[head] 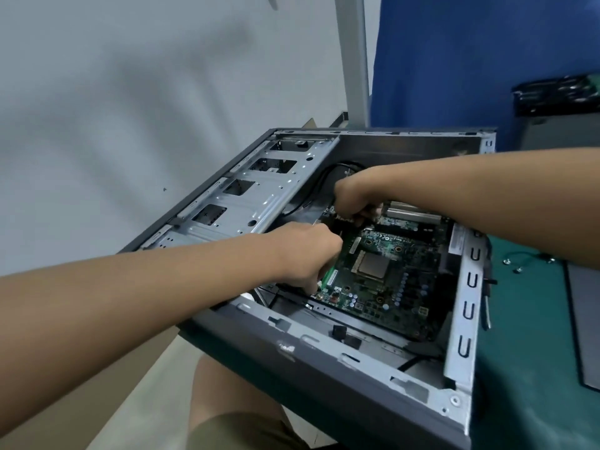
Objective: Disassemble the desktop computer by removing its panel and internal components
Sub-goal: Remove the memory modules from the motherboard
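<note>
Desktop computer case (324, 371) lies on its side with the open face up. It sits under both our hands on the green mat (526, 352), and its near-left corner hangs past the mat's edge over our lap. The case's metal rim rings both hands. The near wall is below our left wrist and the slotted right wall is beyond our right forearm.

To the right of our right arm, a flat grey panel (584, 319) lies apart from the case, with a strip of bare mat between them. Left of both hands, the drive cage (253, 196) fills that side of the case, and its edge runs close along our knuckles. The motherboard (399, 287) lies flat to the right of the left hand, and the processor (373, 264) is just beside that hand.

Our left hand (305, 254) reaches in with its fingers curled round the near end of a green memory module (331, 276). Our right hand (354, 196) is curled down at the far end of the same line, but its fingertips are hidden, so we cannot tell what it holds. Black cables (324, 180) loop just behind the right hand. Two screws (518, 270) lie loose on the mat under the right forearm, outside the case.
</note>
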